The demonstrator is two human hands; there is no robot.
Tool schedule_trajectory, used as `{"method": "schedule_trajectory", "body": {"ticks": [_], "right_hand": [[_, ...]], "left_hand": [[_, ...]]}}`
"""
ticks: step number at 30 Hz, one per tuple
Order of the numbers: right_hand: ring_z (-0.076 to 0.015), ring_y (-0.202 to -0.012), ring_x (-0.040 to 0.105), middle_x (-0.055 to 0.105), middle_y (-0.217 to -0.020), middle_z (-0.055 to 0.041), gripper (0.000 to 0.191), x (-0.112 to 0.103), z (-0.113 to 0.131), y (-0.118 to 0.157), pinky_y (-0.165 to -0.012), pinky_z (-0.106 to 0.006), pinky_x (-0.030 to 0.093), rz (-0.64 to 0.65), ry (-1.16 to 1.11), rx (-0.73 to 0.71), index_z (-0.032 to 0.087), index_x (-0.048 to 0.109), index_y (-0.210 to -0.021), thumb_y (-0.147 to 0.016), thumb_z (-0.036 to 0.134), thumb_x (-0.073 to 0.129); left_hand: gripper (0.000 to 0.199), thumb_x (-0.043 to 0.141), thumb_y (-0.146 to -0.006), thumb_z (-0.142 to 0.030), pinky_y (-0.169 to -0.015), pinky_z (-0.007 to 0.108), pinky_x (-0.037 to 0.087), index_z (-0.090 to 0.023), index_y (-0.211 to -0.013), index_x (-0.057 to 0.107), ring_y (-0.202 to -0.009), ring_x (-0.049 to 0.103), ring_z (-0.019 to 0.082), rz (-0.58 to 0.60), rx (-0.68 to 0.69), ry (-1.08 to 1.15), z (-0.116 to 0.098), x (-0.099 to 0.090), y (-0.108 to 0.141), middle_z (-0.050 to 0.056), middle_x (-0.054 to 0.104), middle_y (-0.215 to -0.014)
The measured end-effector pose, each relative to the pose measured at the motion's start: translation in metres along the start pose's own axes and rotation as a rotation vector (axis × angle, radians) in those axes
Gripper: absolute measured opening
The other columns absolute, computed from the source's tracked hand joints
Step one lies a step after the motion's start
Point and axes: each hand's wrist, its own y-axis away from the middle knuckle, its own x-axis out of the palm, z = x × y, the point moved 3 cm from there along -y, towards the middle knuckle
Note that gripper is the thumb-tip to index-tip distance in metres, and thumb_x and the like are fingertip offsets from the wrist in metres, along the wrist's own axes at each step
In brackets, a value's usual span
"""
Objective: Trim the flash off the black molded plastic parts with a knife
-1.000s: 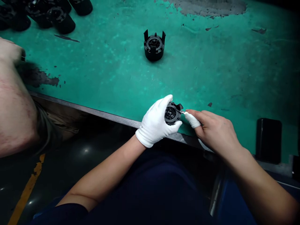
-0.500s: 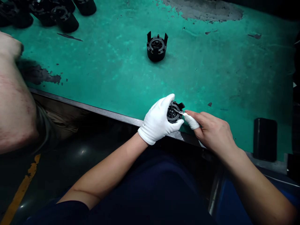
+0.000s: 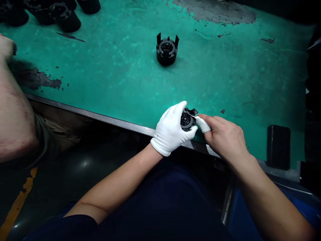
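Observation:
My left hand [image 3: 173, 129], in a white glove, is wrapped round a round black plastic housing [image 3: 187, 119] at the table's front edge. The housing's open face, with rings and small posts, is turned up toward me, and one tab stands out at its far side. My right hand [image 3: 223, 134], bare but for a white cover on the thumb, is closed on a thin blade-like metal tool [image 3: 193, 116]. The tool's tip lies at the housing's upper right rim; its handle is hidden in the fingers.
A similar black housing [image 3: 166, 52] with two upright prongs stands farther back on the green table [image 3: 120, 77]. Several more black housings [image 3: 65, 18] stand at the back left. A co-worker's arm [image 3: 15, 107] reaches in at left. A black rectangular object [image 3: 278, 147] lies at right.
The tool's tip has moved from over the housing's middle to its upper right rim, and my right hand has shifted slightly up and left. The whole view has shifted a little.

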Motion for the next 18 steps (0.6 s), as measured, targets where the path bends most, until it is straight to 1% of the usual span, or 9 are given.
{"method": "schedule_trajectory", "body": {"ticks": [3, 6, 7, 8, 9, 11, 12, 16, 18], "right_hand": [[-0.0242, -0.085, 0.072, 0.078, -0.095, -0.0052, 0.035, -0.003, -0.007, 0.004, -0.064, -0.032, 0.044, 0.03, -0.104, 0.012, 0.03, 0.071, -0.124, -0.102, 0.041, 0.046], [-0.0239, -0.073, 0.072, 0.077, -0.081, -0.0033, 0.035, -0.008, -0.02, 0.015, -0.062, -0.032, 0.047, 0.111, -0.161, 0.033, 0.028, 0.071, -0.122, -0.101, 0.044, 0.048], [-0.0235, -0.071, 0.073, 0.078, -0.081, -0.0027, 0.034, -0.009, -0.023, 0.019, -0.061, -0.031, 0.048, 0.141, -0.179, 0.019, 0.028, 0.07, -0.123, -0.101, 0.042, 0.049], [-0.0235, -0.074, 0.074, 0.079, -0.087, -0.0029, 0.033, -0.011, -0.025, 0.022, -0.062, -0.031, 0.05, 0.168, -0.203, -0.016, 0.028, 0.07, -0.124, -0.1, 0.04, 0.05], [-0.0238, -0.082, 0.075, 0.08, -0.097, -0.0037, 0.033, -0.011, -0.025, 0.024, -0.066, -0.031, 0.052, 0.189, -0.228, -0.063, 0.027, 0.069, -0.125, -0.1, 0.036, 0.05], [-0.0251, -0.098, 0.075, 0.078, -0.118, -0.005, 0.035, -0.012, -0.023, 0.024, -0.076, -0.031, 0.055, 0.219, -0.249, -0.143, 0.026, 0.069, -0.127, -0.1, 0.032, 0.048], [-0.0258, -0.103, 0.074, 0.076, -0.123, -0.0054, 0.037, -0.012, -0.022, 0.023, -0.078, -0.032, 0.055, 0.24, -0.247, -0.169, 0.026, 0.069, -0.128, -0.1, 0.031, 0.046], [-0.0269, -0.096, 0.076, 0.077, -0.118, -0.0038, 0.04, -0.011, -0.023, 0.014, -0.073, -0.033, 0.056, 0.375, -0.24, -0.227, 0.027, 0.068, -0.132, -0.099, 0.031, 0.046], [-0.027, -0.094, 0.076, 0.078, -0.116, -0.0028, 0.041, -0.012, -0.027, 0.011, -0.072, -0.033, 0.056, 0.41, -0.25, -0.245, 0.029, 0.067, -0.133, -0.098, 0.03, 0.047]], "left_hand": [[0.081, 0.076, -0.077, -0.044, -0.115, 0.044, 0.046, -0.015, -0.144, 0.042, -0.132, 0.056, 0.031, 0.021, -0.002, -0.007, 0.0, -0.003, -0.001, 0.017, 0.058, -0.14], [0.084, 0.077, -0.074, -0.039, -0.114, 0.042, 0.047, -0.013, -0.145, 0.041, -0.13, 0.057, 0.031, 0.149, 0.059, 0.024, 0.002, -0.011, -0.004, 0.017, 0.058, -0.138], [0.085, 0.077, -0.074, -0.037, -0.114, 0.041, 0.047, -0.013, -0.146, 0.04, -0.129, 0.058, 0.03, 0.201, 0.085, 0.042, 0.003, -0.014, -0.006, 0.017, 0.058, -0.138], [0.085, 0.076, -0.073, -0.035, -0.113, 0.041, 0.047, -0.012, -0.147, 0.039, -0.128, 0.058, 0.03, 0.247, 0.106, 0.06, 0.003, -0.016, -0.007, 0.017, 0.058, -0.138], [0.086, 0.076, -0.073, -0.034, -0.113, 0.041, 0.047, -0.011, -0.147, 0.038, -0.128, 0.058, 0.029, 0.281, 0.117, 0.071, 0.004, -0.019, -0.008, 0.017, 0.058, -0.138], [0.088, 0.076, -0.072, -0.034, -0.112, 0.041, 0.048, -0.011, -0.148, 0.037, -0.128, 0.058, 0.03, 0.318, 0.116, 0.077, 0.005, -0.022, -0.011, 0.018, 0.057, -0.139], [0.089, 0.077, -0.072, -0.035, -0.113, 0.042, 0.048, -0.011, -0.148, 0.037, -0.129, 0.058, 0.03, 0.329, 0.11, 0.077, 0.005, -0.023, -0.012, 0.018, 0.057, -0.14], [0.089, 0.079, -0.073, -0.038, -0.115, 0.038, 0.046, -0.012, -0.148, 0.038, -0.133, 0.056, 0.027, 0.385, 0.125, 0.066, 0.004, -0.025, -0.017, 0.015, 0.056, -0.144], [0.087, 0.078, -0.074, -0.037, -0.116, 0.038, 0.045, -0.012, -0.148, 0.04, -0.134, 0.056, 0.027, 0.404, 0.14, 0.047, 0.004, -0.025, -0.018, 0.015, 0.056, -0.146]]}}
